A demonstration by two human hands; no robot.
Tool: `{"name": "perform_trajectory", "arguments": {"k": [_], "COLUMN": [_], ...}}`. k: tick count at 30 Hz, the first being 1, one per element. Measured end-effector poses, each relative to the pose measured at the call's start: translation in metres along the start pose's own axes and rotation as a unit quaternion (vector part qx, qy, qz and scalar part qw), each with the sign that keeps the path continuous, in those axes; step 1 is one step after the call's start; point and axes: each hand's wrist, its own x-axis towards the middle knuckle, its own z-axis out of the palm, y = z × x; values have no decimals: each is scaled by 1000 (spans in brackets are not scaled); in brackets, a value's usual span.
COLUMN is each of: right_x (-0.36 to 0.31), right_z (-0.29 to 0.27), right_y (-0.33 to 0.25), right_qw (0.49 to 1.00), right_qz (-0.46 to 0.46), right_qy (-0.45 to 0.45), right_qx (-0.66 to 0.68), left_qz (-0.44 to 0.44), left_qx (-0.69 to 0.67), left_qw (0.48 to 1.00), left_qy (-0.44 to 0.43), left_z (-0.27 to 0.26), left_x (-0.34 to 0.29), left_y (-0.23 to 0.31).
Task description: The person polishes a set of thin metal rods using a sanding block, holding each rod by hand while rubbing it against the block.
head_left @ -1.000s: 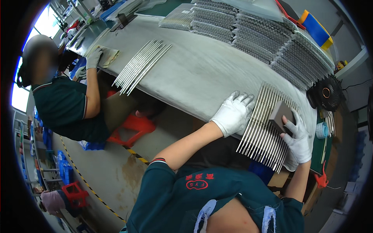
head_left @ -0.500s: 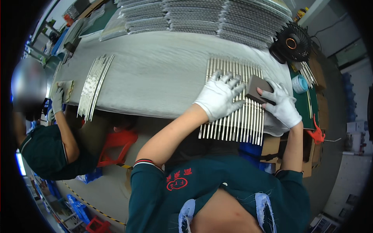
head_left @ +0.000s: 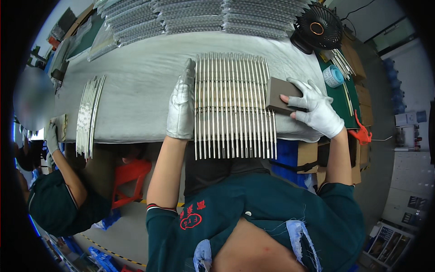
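A row of slim, shiny metal rods (head_left: pixel 233 97) lies side by side on the cloth-covered table (head_left: pixel 136 99), their near ends jutting past its front edge. Along the row's left side stands my gloved left hand (head_left: pixel 180 106), on edge with fingers stretched out flat against the outermost rod. My gloved right hand (head_left: pixel 317 108) grips a grey-brown rectangular block (head_left: pixel 281 93), whose left face rests at the row's right side. Bare thumb and finger tips show through the right glove.
Stacks of bubble-wrapped bundles (head_left: pixel 190 18) line the back. A black fan (head_left: pixel 317 28) and a light-blue roll (head_left: pixel 333 76) stand at the right, near a red-handled tool (head_left: pixel 361 131). Leftward lies another rod bundle (head_left: pixel 90 115), near a co-worker's gloved hand (head_left: pixel 52 138).
My left hand has gone from lying on top of the rods to standing at their left side. The block remains in my right hand by the right side. The whole view has shifted.
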Motion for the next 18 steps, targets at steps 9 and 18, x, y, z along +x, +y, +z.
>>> {"name": "perform_trajectory", "arguments": {"k": [9,18], "right_x": [64,28], "right_z": [39,19], "right_y": [-71,-35], "right_qw": [984,996], "right_qz": [-163,-84], "right_qy": [63,-28], "right_qx": [-43,-26], "left_qz": [-74,-93], "left_qx": [-26,-36], "left_qw": [997,995], "left_qy": [7,9], "left_z": [19,23], "left_x": [6,4], "left_y": [17,21]}}
